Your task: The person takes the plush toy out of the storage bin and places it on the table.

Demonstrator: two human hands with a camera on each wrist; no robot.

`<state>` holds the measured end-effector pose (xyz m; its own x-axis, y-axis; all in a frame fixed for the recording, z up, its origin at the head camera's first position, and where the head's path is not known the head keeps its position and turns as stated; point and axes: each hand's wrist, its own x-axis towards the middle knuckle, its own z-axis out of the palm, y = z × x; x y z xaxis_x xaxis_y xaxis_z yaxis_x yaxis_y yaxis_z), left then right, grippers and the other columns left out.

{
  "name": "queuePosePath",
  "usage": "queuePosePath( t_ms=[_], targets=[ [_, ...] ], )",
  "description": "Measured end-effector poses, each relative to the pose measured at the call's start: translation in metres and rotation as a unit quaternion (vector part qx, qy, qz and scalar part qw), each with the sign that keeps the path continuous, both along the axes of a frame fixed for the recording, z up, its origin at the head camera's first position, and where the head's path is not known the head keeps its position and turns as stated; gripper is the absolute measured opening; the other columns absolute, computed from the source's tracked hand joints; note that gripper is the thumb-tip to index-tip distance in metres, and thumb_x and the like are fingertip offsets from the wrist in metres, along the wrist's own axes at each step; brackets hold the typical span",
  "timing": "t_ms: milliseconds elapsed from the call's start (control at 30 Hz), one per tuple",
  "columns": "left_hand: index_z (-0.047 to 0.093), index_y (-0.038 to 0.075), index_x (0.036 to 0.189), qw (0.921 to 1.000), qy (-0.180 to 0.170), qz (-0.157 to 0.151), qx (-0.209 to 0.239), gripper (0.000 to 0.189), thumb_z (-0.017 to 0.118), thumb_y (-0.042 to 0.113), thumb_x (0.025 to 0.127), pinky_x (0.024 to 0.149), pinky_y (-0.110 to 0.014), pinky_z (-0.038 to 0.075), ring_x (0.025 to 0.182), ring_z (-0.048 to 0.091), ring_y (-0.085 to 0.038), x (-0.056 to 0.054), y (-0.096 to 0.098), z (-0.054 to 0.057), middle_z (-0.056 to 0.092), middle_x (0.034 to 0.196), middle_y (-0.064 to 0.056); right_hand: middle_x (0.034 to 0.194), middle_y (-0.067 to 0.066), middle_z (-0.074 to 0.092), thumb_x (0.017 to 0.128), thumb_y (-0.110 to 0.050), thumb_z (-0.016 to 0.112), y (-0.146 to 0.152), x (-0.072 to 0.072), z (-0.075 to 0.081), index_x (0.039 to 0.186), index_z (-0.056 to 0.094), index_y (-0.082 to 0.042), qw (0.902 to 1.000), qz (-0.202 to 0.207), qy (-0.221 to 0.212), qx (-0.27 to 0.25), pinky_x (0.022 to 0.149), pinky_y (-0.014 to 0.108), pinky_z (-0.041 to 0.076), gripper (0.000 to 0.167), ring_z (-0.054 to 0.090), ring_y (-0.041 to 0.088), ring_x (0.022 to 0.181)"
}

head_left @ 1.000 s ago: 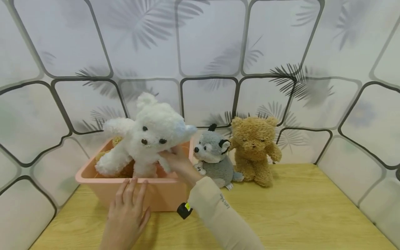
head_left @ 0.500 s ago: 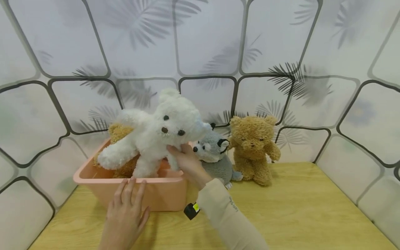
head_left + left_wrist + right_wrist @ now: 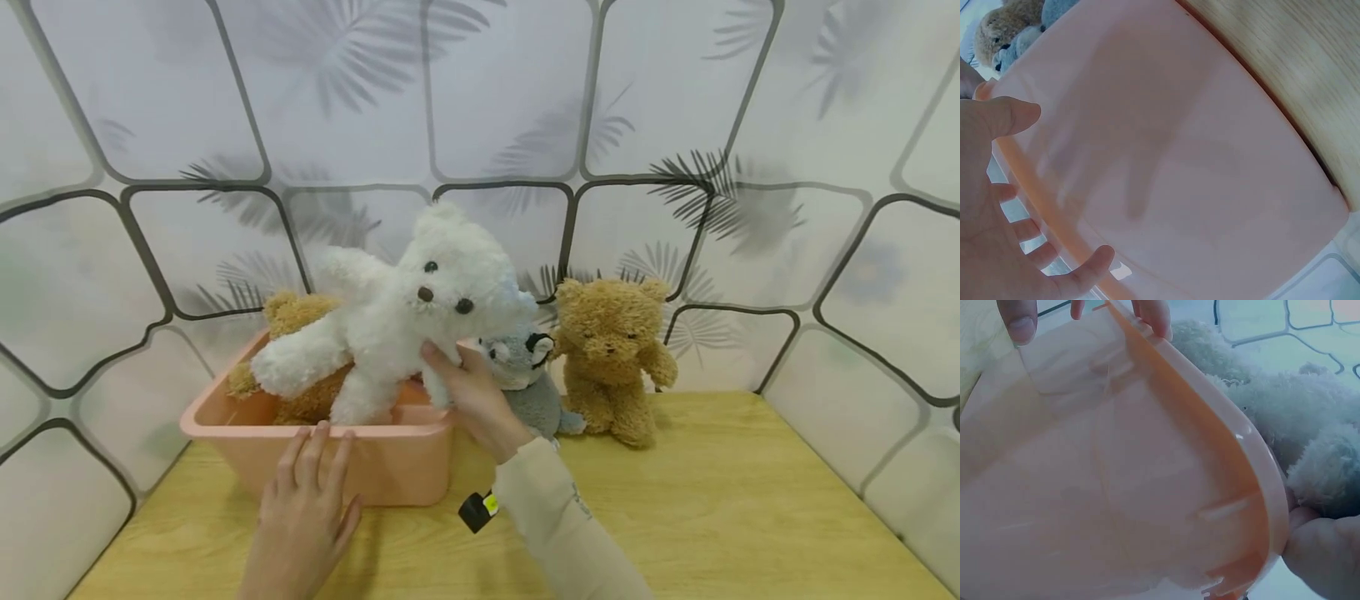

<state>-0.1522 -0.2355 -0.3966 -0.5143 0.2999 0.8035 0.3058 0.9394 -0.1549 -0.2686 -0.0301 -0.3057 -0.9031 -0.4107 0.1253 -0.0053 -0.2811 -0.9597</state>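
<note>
My right hand [image 3: 480, 396] holds a fluffy white plush bear [image 3: 397, 333] by its lower side, thumb in front and the other fingers hidden behind. The plush leans to the right above a pink bin [image 3: 375, 467], its legs near the front rim. My left hand [image 3: 300, 500] rests on that rim with its fingers fairly straight. The left wrist view shows the left thumb [image 3: 1016, 117] outside the bin wall. Inside the bin sits a brown teddy bear [image 3: 300, 315], partly covered by the white plush. White fur [image 3: 1329, 456] also shows beyond the rim in the right wrist view.
Right of the bin sits a grey husky plush [image 3: 528, 400], partly hidden by the white bear and my right hand. Beside it stands another brown teddy bear [image 3: 611, 358]. A patterned curtain [image 3: 502, 100] surrounds the wooden table [image 3: 712, 500].
My right hand has moved the white plush bear up and to the right, uncovering more of the brown teddy in the bin and covering more of the husky. The left hand has stayed put.
</note>
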Motion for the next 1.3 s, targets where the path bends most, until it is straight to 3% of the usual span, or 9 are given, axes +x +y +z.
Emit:
queuePosePath(
  t_ms=[133,300,467,700,933,1033,1300],
  targets=[
    [0.047,-0.001,0.142,1.0,0.004,-0.002,0.001,0.066,0.018,0.048,0.108,0.065,-0.066,0.053,0.119,0.045,-0.056,0.0,0.0,0.0,0.046,0.135,-0.034,0.129,0.019,0.062,0.103,-0.03,0.061,0.005,-0.001,-0.001,0.142,0.051,0.003,1.0,-0.007,0.001,-0.003,0.091,0.04,0.056,0.052,0.065,0.025,0.107],
    [0.048,-0.002,0.141,0.9999,0.01,-0.005,0.003,0.065,0.02,0.047,0.108,0.066,-0.066,0.053,0.119,0.045,-0.056,0.0,0.001,0.0,0.047,0.135,-0.034,0.136,0.02,0.056,0.101,-0.028,0.065,0.013,-0.002,-0.003,0.146,0.044,0.004,0.9998,-0.016,-0.01,0.007,0.098,0.043,0.052,0.059,0.059,0.029,0.119],
    [0.047,-0.001,0.142,0.9999,0.01,-0.005,0.001,0.064,0.021,0.047,0.108,0.068,-0.067,0.053,0.12,0.045,-0.056,0.0,0.001,0.0,0.046,0.136,-0.034,0.139,0.015,0.057,0.099,-0.03,0.068,0.023,-0.001,-0.007,0.144,0.049,-0.002,0.9988,-0.032,0.024,0.027,0.104,0.045,0.048,0.056,0.056,0.028,0.126],
    [0.046,-0.001,0.143,0.9999,0.008,-0.008,0.002,0.064,0.022,0.046,0.108,0.066,-0.066,0.052,0.121,0.044,-0.055,-0.001,0.001,0.001,0.046,0.136,-0.034,0.144,0.02,0.049,0.104,-0.01,0.057,0.03,0.0,-0.015,0.148,0.044,-0.004,0.9958,-0.006,0.045,-0.08,0.104,0.052,0.047,0.046,0.056,0.036,0.127],
    [0.046,-0.001,0.143,0.9999,0.009,-0.009,0.003,0.063,0.023,0.045,0.107,0.064,-0.065,0.053,0.121,0.045,-0.055,-0.001,0.001,0.0,0.046,0.136,-0.034,0.144,0.016,0.05,0.105,-0.007,0.053,0.034,0.0,-0.021,0.151,0.039,-0.011,0.9897,-0.018,0.071,-0.123,0.103,0.055,0.048,0.049,0.061,0.028,0.12],
    [0.046,-0.001,0.143,0.9999,0.009,-0.01,0.002,0.063,0.023,0.045,0.107,0.066,-0.065,0.052,0.121,0.044,-0.055,-0.001,0.001,0.0,0.046,0.136,-0.034,0.142,0.013,0.051,0.104,-0.008,0.054,0.038,0.003,-0.021,0.15,0.039,-0.016,0.9886,-0.031,0.055,-0.137,0.101,0.05,0.051,0.049,0.066,0.024,0.11],
    [0.046,-0.001,0.144,1.0,0.004,-0.006,-0.001,0.064,0.022,0.046,0.108,0.066,-0.066,0.052,0.122,0.044,-0.056,-0.001,0.0,0.0,0.045,0.137,-0.035,0.134,0.004,0.053,0.103,-0.002,0.054,0.045,0.002,-0.028,0.135,0.049,-0.022,0.9736,-0.047,0.03,-0.221,0.102,0.049,0.05,0.038,0.059,0.023,0.12]
  ],
)
